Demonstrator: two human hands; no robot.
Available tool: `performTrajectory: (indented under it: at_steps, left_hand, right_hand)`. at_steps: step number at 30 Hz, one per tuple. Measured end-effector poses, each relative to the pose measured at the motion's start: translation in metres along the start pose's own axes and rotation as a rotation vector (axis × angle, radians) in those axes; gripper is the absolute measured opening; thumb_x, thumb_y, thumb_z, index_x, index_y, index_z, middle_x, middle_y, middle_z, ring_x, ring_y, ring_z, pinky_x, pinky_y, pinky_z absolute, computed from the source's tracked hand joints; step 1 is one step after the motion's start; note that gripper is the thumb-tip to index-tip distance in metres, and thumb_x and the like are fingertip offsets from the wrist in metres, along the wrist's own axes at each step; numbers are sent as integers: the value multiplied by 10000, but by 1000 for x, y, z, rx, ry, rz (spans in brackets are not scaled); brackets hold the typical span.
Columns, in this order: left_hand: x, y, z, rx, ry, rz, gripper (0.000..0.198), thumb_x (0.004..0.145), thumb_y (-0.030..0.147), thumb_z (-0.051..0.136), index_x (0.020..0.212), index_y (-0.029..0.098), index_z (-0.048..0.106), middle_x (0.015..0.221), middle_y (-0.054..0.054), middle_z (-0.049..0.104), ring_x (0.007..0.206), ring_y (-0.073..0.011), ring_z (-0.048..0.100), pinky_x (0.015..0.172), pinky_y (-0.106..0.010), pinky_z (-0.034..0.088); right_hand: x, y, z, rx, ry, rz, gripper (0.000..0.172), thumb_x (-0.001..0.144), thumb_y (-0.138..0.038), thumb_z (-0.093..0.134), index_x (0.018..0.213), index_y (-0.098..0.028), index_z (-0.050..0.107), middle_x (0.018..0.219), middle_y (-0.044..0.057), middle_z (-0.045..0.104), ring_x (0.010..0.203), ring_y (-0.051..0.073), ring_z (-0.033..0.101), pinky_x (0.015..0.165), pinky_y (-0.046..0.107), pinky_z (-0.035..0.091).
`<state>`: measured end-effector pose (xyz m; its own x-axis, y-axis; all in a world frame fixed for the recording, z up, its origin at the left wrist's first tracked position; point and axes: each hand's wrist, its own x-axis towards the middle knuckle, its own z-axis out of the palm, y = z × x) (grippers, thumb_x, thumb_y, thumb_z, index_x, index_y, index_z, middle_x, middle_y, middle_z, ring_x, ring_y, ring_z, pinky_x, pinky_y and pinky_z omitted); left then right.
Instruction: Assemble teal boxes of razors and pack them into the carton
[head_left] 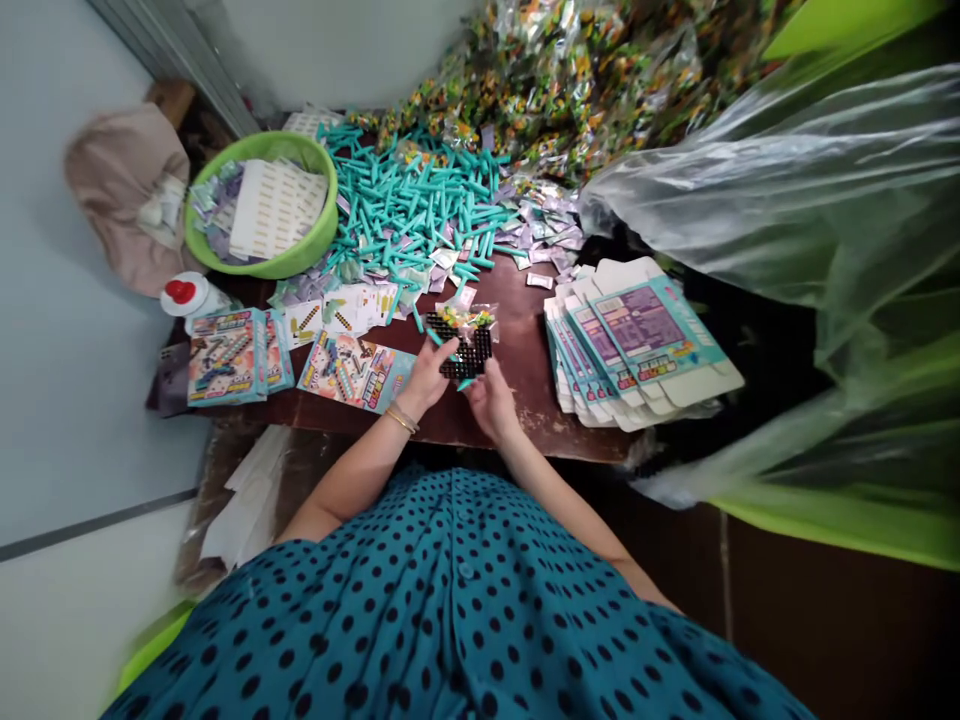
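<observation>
Between my two hands, above the front of the brown table, is a black studded pegboard [474,352]. My left hand [429,378] grips its left side with the thumb on top, and a teal stick shows by that thumb. My right hand [493,402] holds the lower right edge, with a teal tip poking out beside it. A clear bag of yellow, green and orange beads [472,317] lies at the board's far edge; whether a hand holds it too I cannot tell. Left of my left hand lies a flat printed box [352,370].
Teal sticks [420,195] and small sachets [544,235] are heaped behind my hands, with bead bags [570,80] piled at the back. A green basin [262,262] stands left, near filled boxes [229,360]. Flattened boxes [637,330] and clear plastic sheeting [720,190] are on the right.
</observation>
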<state>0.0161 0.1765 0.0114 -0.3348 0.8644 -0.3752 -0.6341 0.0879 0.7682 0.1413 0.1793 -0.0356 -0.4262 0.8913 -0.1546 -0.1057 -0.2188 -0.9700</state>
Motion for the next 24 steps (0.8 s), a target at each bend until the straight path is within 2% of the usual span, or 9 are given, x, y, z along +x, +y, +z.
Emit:
performTrajectory:
  at_steps: [2,5,10,12,16,18,20,22,24]
  left_hand:
    - [-9,-3,3,181,-13,116,513,779,150,817,1260,234,662,1254,-46,739,1330,-252,604,1193,-366,399]
    - [-28,1,-9,495,-51,225,556,685,193,908,1199,224,699,1262,-100,731,1415,-341,523,1233,-421,340]
    - [-71,17,-79,1056,-75,345,814,544,210,963,1307,226,680,1639,-149,430,1616,-419,110,1306,-561,38]
    - [-84,26,-112,1251,-31,371,712,624,227,898,1304,206,688,1637,-169,427,1605,-417,170,1303,-568,17]
    - [-103,65,-144,1226,123,598,367,854,357,715,1185,201,744,1376,-155,674,1400,-331,536,1246,-453,296]
    - [-115,93,-143,1091,275,705,356,923,469,650,1120,190,752,1206,-115,741,1224,-285,639,1130,-392,429]
    - [-130,118,-135,955,378,708,424,938,559,628,1020,161,751,991,-75,756,995,-239,672,954,-340,513]
    - [-143,131,-125,892,323,600,468,915,598,658,941,139,747,803,-44,719,790,-199,641,770,-309,527]
    - [-151,130,-117,864,137,401,470,886,598,701,957,138,760,751,-37,712,715,-191,639,681,-296,521]
  right_hand:
    - [-1,4,4,271,56,139,598,872,-657,588,1339,-286,548,1312,74,663,1241,248,633,966,407,590]
    - [-5,4,-4,367,186,178,507,722,-546,785,1109,-269,613,1123,26,723,1012,189,701,798,282,606]
    - [-19,8,-56,157,276,155,514,663,-534,819,1029,-241,609,1030,24,738,877,174,691,719,260,578]
    - [-23,7,-75,50,252,154,548,654,-551,824,1049,-229,623,1051,35,744,899,188,690,771,291,586]
    - [-21,-27,-86,-117,9,7,510,715,-541,824,1077,-211,682,1091,42,741,1032,226,684,954,367,568]
    - [-18,-65,-80,-148,-162,-110,473,741,-491,841,1098,-211,707,1103,40,733,1059,232,682,970,377,565]
    - [-14,-110,-68,-149,-311,-216,466,750,-430,863,1136,-211,719,1099,34,723,1052,229,686,931,367,581]
    - [-9,-152,-53,-182,-455,-305,452,762,-400,862,1150,-210,729,1070,20,716,1036,218,690,887,348,592]
    - [0,-179,-37,-294,-630,-381,410,779,-405,847,1126,-210,748,1030,-1,711,1010,203,691,868,332,593]
